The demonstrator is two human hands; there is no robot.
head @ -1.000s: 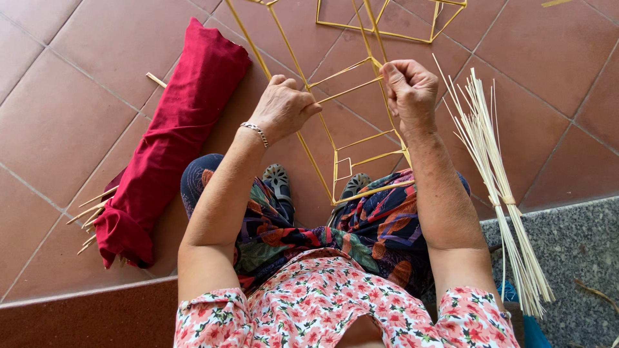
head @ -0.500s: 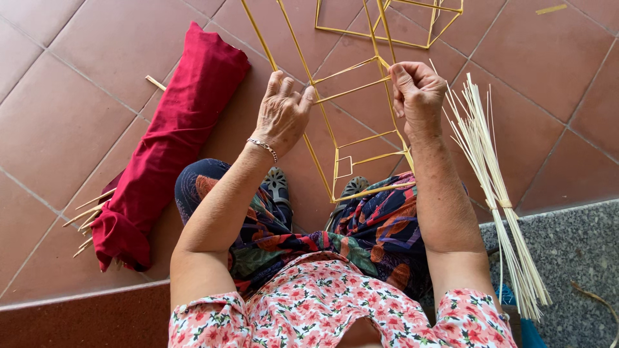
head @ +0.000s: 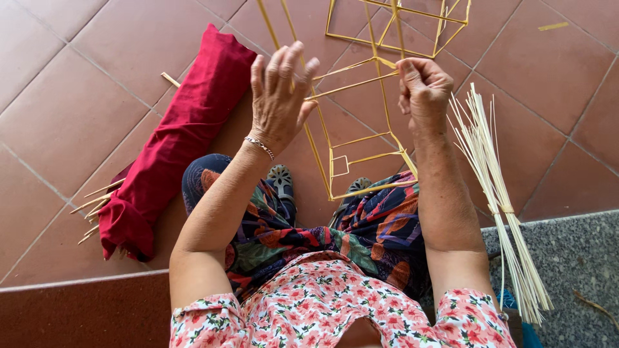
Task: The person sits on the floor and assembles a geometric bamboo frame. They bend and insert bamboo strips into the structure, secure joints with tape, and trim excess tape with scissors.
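floor: person sitting over terracotta tiles (head: 84,96), grey stone ledge (head: 580,258) at right.
frame: yellow stick frame (head: 361,129) standing between the knees, reaching up past both hands.
left hand (head: 278,96): fingers spread, released, palm resting against a frame strut.
right hand (head: 422,90): clenched, pinching a joint near the top.
technique: judging the pinch should be staying tight on the joint while the left is steadying the strut without bending it.
nearby: loose sticks (head: 500,206) at right; red bundle (head: 180,135) at left.

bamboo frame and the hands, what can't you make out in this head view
- Stick frame: its top is cut off by the picture's upper edge.
- Right hand: closed round a joint, so whatever sits inside the fist is hidden.
- Red cloth roll: only stick ends poke out; the rest is wrapped.
- Loose stick bundle: its lower end is hidden behind the sleeve.
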